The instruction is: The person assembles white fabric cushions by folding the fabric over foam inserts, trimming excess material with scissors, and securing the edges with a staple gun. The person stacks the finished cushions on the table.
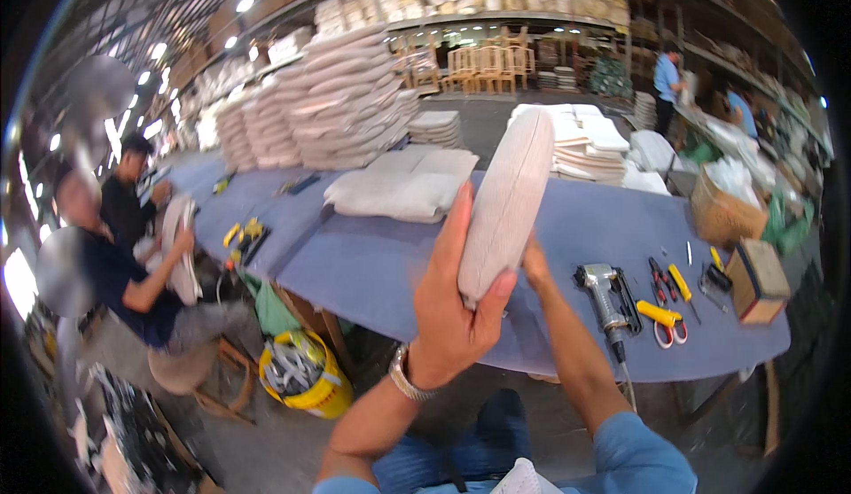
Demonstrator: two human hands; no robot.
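Upright in front of me is a padded cushion point(510, 202) in pale pinkish-grey fabric, seen edge-on with a seam along its side. My left hand point(461, 308), with a watch on the wrist, grips its lower end between thumb and fingers. Behind the cushion my right hand point(534, 265) is mostly hidden; its fingers do not show. Another pale cushion point(403, 184) lies flat on the blue-grey table point(355, 272), beyond my left hand. To the right of my right forearm lies a pneumatic staple gun point(610, 299) with a hose attached.
Scissors point(667, 324), pliers point(662, 280), a yellow-handled tool point(680, 281) and a box point(755, 281) are at the table's right. Tall cushion stacks point(341, 100) and white pads point(576, 140) stand beyond. A yellow bucket point(312, 388) sits below left, near two seated people point(133, 255).
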